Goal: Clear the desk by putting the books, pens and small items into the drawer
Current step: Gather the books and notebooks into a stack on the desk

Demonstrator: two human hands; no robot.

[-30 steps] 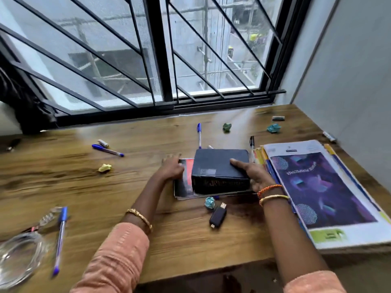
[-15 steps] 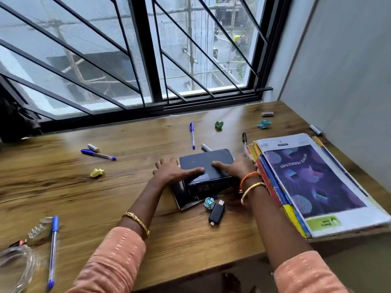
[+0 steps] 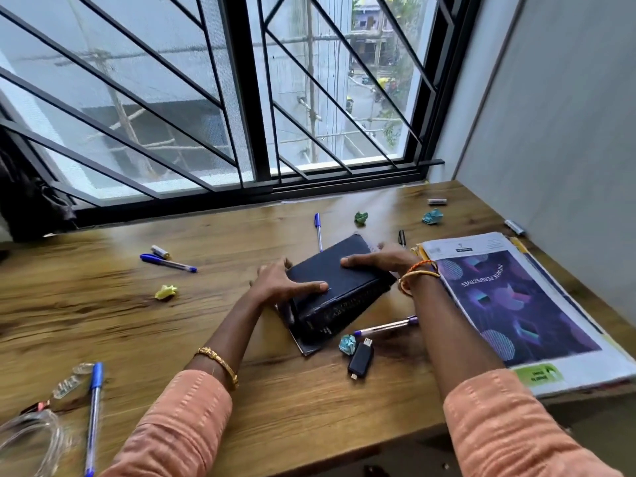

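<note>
Both hands, left hand (image 3: 280, 285) and right hand (image 3: 380, 261), clasp the thick black book (image 3: 339, 287) mid-worktop (image 3: 120, 304); lifting could drop the thin book (image 3: 303, 339) beneath onto the pen (image 3: 385, 327).

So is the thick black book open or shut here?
Shut. The black book lies flat with its covers together and spine toward the camera; the left hand and right hand grip its sides.

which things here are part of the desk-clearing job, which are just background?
Job:
- thick black book, gripped by left hand and right hand
- thin book under it
- magazine stack
- blue pens
- USB stick
- paper wads

Background:
- window grille
- wall
- desk
</note>
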